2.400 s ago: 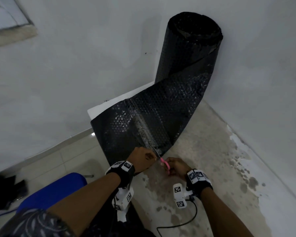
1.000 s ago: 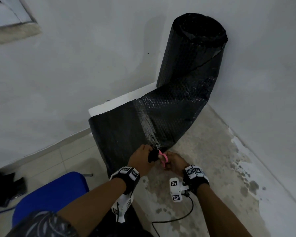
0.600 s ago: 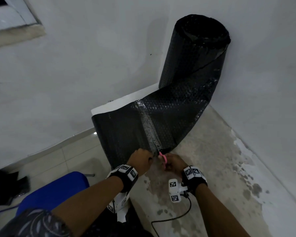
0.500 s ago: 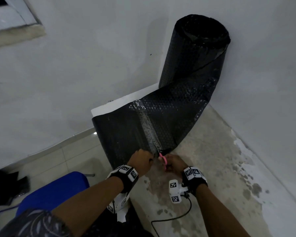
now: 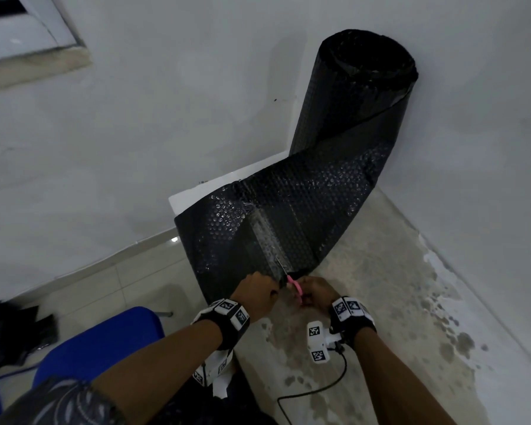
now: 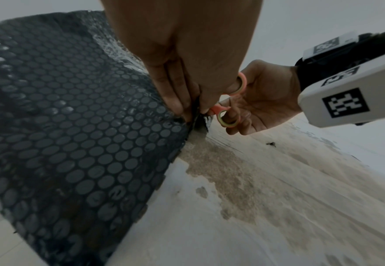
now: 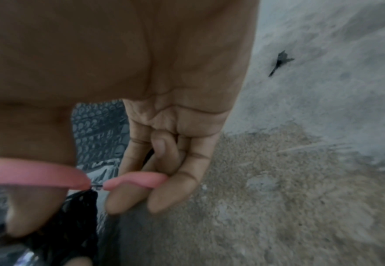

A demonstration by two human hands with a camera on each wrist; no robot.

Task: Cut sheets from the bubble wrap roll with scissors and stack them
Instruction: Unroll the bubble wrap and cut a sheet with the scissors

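A tall black bubble wrap roll (image 5: pixel 362 96) stands in the corner, and its unrolled sheet (image 5: pixel 270 222) stretches toward me above the floor. My left hand (image 5: pixel 256 294) pinches the sheet's near edge (image 6: pixel 109 136). My right hand (image 5: pixel 314 292) holds the pink-handled scissors (image 5: pixel 293 285), thumb and fingers through the loops (image 6: pixel 230 106). The blades (image 5: pixel 281 265) point into the sheet along a shiny crease. In the right wrist view the pink handles (image 7: pixel 132 180) show beside the black wrap (image 7: pixel 73 225).
White walls meet in the corner behind the roll. A white board (image 5: pixel 227 185) lies under the sheet's far edge. The stained concrete floor (image 5: pixel 396 302) spreads to the right. A blue chair seat (image 5: pixel 98 342) sits at lower left, dark items (image 5: pixel 10 329) at far left.
The scissors have advanced slightly into the sheet's near edge. Both hands stay close together at the cut, and the sheet has shifted and creased a little.
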